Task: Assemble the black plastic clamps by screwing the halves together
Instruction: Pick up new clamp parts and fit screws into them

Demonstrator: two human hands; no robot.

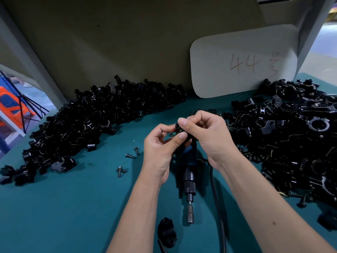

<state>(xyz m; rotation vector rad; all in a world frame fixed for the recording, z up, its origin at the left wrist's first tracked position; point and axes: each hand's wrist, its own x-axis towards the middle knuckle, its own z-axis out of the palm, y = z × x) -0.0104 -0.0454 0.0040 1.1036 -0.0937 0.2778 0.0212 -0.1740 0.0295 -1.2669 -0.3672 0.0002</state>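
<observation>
At the far left, beyond the table edge, an orange plastic object [9, 105] shows behind a dark metal frame. On the teal table top [73, 207], a long heap of small black plastic clamp halves [87, 125] runs from the left edge up toward the beige back board [109, 42]. Just right of that heap, a few loose dark metal screws [130, 156] lie scattered on the bare surface.

Near the middle, the left hand [160, 148] has its fingers curled, thumb and forefinger pinching a small black plastic clamp piece [179, 129] from below. The right hand [209, 136] meets it from the other side, its thumb and forefinger tips also pinched on the same piece, which is held above the table between the two hands; whether a screw sits in it cannot be told.

Directly under the hands lies a black and blue electric screwdriver [188, 183], its metal bit pointing toward the viewer, its upper body hidden by the hands and its black cable [217, 203] trailing alongside. An assembled black plastic clamp [166, 232] rests near the bottom edge, just left of the bit.

Against the back board leans a pale rounded card with "44" handwritten in red [244, 61]. To the right spreads a larger heap of black clamp parts and screws [291, 139], the right forearm crossing in front of its near edge.
</observation>
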